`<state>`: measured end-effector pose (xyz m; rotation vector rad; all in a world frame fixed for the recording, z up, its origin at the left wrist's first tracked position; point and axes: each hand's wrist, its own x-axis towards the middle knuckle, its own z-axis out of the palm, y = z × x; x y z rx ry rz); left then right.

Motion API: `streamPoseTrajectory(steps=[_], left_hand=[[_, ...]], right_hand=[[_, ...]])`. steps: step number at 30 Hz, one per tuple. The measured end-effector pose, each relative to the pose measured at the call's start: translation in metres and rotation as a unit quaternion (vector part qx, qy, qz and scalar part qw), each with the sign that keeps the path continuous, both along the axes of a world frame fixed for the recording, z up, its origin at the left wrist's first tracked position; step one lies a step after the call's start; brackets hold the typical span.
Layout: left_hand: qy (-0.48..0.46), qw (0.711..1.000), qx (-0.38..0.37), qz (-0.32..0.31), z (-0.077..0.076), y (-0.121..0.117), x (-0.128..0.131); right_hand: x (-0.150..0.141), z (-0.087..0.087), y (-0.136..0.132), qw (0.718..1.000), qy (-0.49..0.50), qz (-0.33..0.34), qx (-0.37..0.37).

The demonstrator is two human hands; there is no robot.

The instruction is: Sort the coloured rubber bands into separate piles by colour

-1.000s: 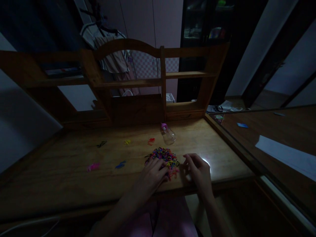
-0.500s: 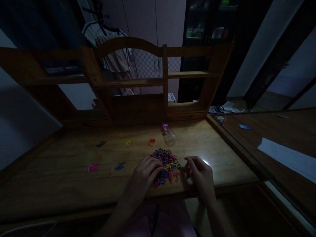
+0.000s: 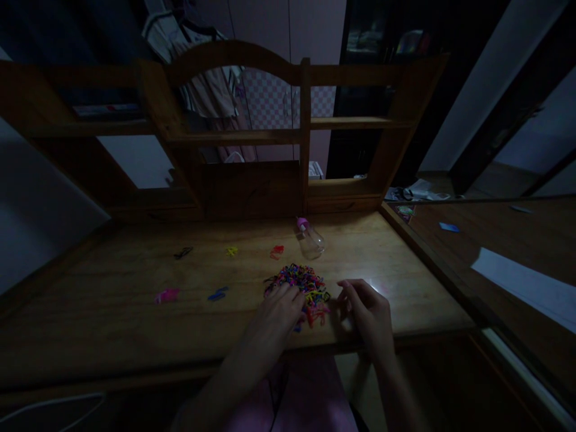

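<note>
A heap of small multicoloured rubber bands (image 3: 299, 277) lies on the wooden desk near its front edge. My left hand (image 3: 279, 309) rests over the heap's left front part, its fingers stretched forward and touching the bands. Some fingertips are lost among the bands in the dim light. Just right of the heap, apart from it, my right hand (image 3: 366, 306) stays low over the desk. Its fingers are curled with thumb and forefinger close together; whatever they hold, if anything, is too small to make out. Red-pink bands (image 3: 317, 313) lie at the heap's front.
Beyond the heap lies a clear bottle with a pink top (image 3: 310, 234). Small groups of bands are spread leftward: red (image 3: 277, 251), yellow (image 3: 231, 251), black (image 3: 183, 252), blue (image 3: 218, 294) and pink (image 3: 167, 295). A wooden shelf unit (image 3: 252, 137) stands along the back.
My left hand first drew back left from the heap, baring bands at its front, then moved forward and right over them again. My right hand has kept nearly the same pose. The view has tilted slightly.
</note>
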<state>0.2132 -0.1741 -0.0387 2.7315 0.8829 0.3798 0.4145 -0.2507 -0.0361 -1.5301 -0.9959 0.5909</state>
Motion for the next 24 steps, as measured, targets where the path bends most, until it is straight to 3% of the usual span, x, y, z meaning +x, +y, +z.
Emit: streamPoseTrajectory(steps=[4,6,9,14,20,22,24], left_hand=[[-0.021,1.000,0.003,-0.003,-0.003,0.002,0.000],[-0.050,0.998,-0.023,0.009,0.005,0.002,0.001],[-0.159,0.979,-0.102,0.076,0.022,0.004,0.001],[-0.334,0.879,-0.284,0.188,0.030,0.016,-0.009],[-0.484,0.711,-0.472,0.192,0.026,0.023,-0.020],[-0.494,0.689,-0.494,0.191,0.029,0.023,-0.023],[-0.490,0.694,-0.492,0.190,0.031,0.023,-0.029]], right_hand=[[0.001,0.001,0.000,1.000,-0.006,0.000,0.007],[0.001,0.001,0.000,1.000,-0.003,0.005,0.004],[0.000,0.001,0.000,1.000,-0.001,0.006,0.002],[0.000,0.003,-0.001,1.000,0.003,0.005,-0.005],[0.001,0.003,0.000,1.000,-0.017,-0.001,-0.007],[0.001,0.003,0.000,1.000,-0.018,0.000,-0.005],[0.001,0.003,-0.001,1.000,-0.016,0.002,-0.004]])
